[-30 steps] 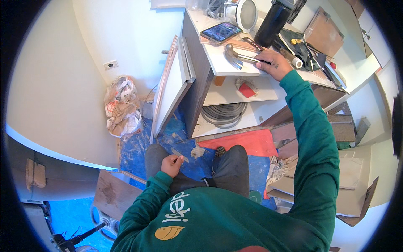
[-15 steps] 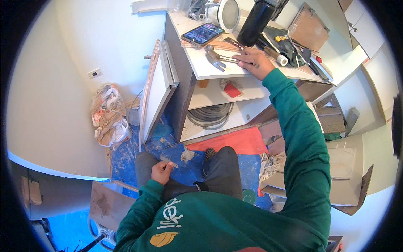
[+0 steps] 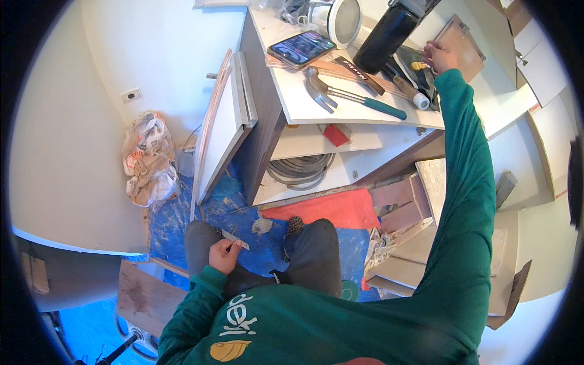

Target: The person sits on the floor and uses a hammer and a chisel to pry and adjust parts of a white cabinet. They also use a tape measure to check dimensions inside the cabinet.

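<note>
Right hand (image 3: 442, 59) has left the hammer (image 3: 350, 95) since the earlier frame, now out beyond the handle end. Head view: hammer lying on the white bench (image 3: 298, 98), untouched. Right grip: fingers bent beside a yellow piece (image 3: 418, 66) at the dark pouch (image 3: 429, 79), rightward of the hammer; cannot tell whether anything is grasped. Left hand (image 3: 224, 255): grip pinching a thin flat strip (image 3: 235, 239), well below the hammer. Black bottle (image 3: 387, 39) behind the hammer; phone (image 3: 302, 48) near its head.
</note>
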A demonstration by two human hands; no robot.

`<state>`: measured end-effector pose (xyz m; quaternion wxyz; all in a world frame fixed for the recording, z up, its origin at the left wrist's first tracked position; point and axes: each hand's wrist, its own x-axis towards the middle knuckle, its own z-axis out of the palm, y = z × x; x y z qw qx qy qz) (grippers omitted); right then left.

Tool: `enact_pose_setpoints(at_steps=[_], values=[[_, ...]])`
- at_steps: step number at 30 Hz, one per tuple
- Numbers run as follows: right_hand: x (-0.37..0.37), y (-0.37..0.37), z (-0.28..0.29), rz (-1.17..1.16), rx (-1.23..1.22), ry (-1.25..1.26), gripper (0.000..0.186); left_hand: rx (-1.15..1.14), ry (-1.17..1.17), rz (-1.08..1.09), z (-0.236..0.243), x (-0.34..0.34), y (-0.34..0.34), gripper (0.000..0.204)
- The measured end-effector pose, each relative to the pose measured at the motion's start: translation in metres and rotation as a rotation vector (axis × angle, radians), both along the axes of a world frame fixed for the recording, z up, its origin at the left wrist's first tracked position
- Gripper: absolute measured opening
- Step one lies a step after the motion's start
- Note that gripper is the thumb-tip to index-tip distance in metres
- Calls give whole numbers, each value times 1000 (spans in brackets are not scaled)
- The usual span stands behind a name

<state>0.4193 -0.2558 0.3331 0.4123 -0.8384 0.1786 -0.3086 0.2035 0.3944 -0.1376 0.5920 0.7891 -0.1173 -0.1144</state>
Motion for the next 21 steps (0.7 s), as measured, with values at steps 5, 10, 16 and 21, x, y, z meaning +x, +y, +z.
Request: enact_pose_setpoints(at_steps=[5,10,16,21], values=[[23,-7,-36,-254,-1041,514,37,62,3,41,7,3,7,33],[19,-28,-42,-252,-978,601,54,104,27,8,5,8,6,34],[10,-30,-50,-183,-1030,552,54,107,27,24,11,11,3,32],[-12,-40,-52,-117,-1096,330,43,111,-15,12,11,10,-1,32]])
